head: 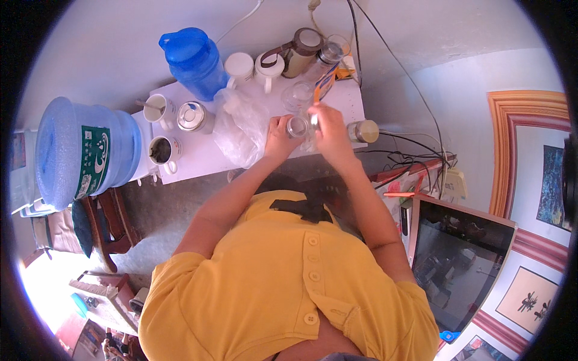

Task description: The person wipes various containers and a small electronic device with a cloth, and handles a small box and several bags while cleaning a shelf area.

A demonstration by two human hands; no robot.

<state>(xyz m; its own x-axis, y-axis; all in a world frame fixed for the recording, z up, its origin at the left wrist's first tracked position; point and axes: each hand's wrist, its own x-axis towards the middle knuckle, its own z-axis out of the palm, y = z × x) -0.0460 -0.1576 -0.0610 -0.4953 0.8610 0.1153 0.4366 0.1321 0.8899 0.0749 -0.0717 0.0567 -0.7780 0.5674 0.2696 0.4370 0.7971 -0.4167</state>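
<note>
My left hand [279, 137] is closed round a small clear glass [297, 127] near the front edge of the white table [198, 155]. Close to its right, my right hand [329, 128] grips an orange-handled tool [317, 94], whose kind I cannot tell. Something shiny shows beside its fingers. Behind the hands stand a clear glass vessel [299, 94] and a tall clear tumbler [332, 50]. A crumpled clear plastic bag [239, 131] lies left of my left hand. To the right of my right hand is a jar with a tan lid [368, 131].
Several white mugs [239, 65], a steel-lidded canister [192, 116] and a blue plastic jug [192, 58] stand on the table. A large water bottle [95, 151] is at the left. Black cables [406, 162] tangle at the right, above a dark-screened television [460, 261].
</note>
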